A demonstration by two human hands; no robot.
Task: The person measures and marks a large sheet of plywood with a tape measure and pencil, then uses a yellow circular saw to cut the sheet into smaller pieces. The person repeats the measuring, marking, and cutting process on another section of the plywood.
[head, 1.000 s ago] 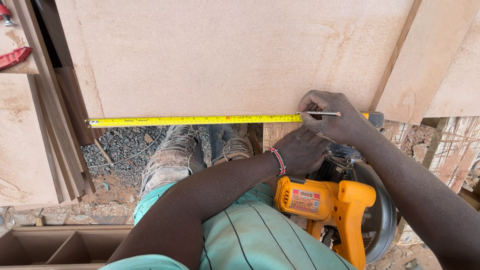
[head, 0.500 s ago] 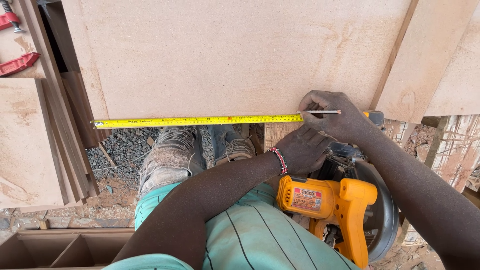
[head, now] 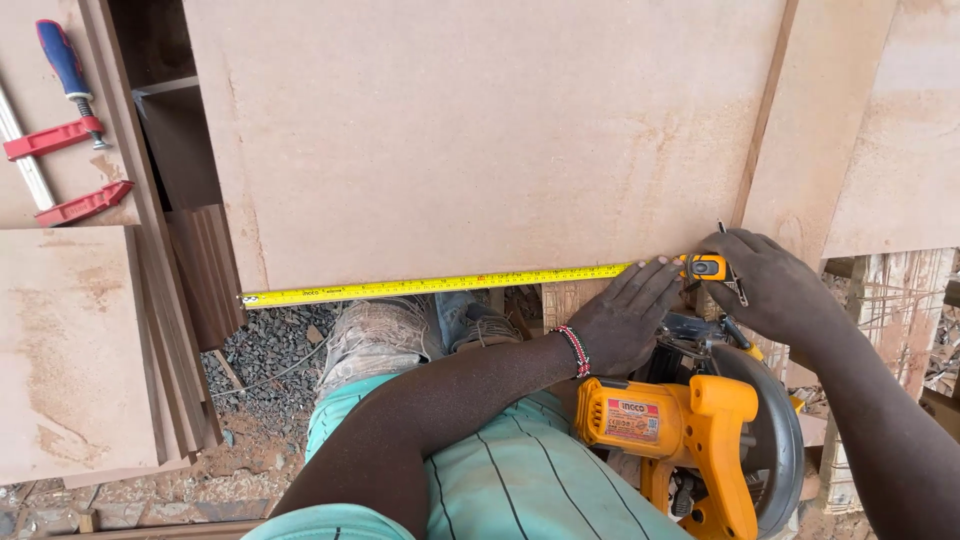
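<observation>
Tape measure (head: 440, 285): yellow blade stretched flat along the near edge of the big board, hooked end out at the board's left corner, case end over by the hands on the right
Board (head: 480, 130): wide pale brown sheet, lying flat, filling the upper middle of the view
Left hand (head: 630, 315): flat on the board's near edge, fingers spread and pressing the tape blade down, gripping nothing, beaded band at the wrist
Right hand (head: 775, 285): curled tight around the small yellow and black tape case (head: 708, 267), just beside the left fingertips; thin dark pencil-like stick poking up past the knuckles
Circular saw (head: 700, 440): yellow body, round guard, sitting low right, just under both wrists, touched by neither hand as far as can be told
Clamp (head: 60, 120): red jaws, blue handle, lying on a board at far left, well apart from the hands
Ground: dark gravel (head: 265, 350) under the board's edge, dusty shoe (head: 385, 325) beside it
</observation>
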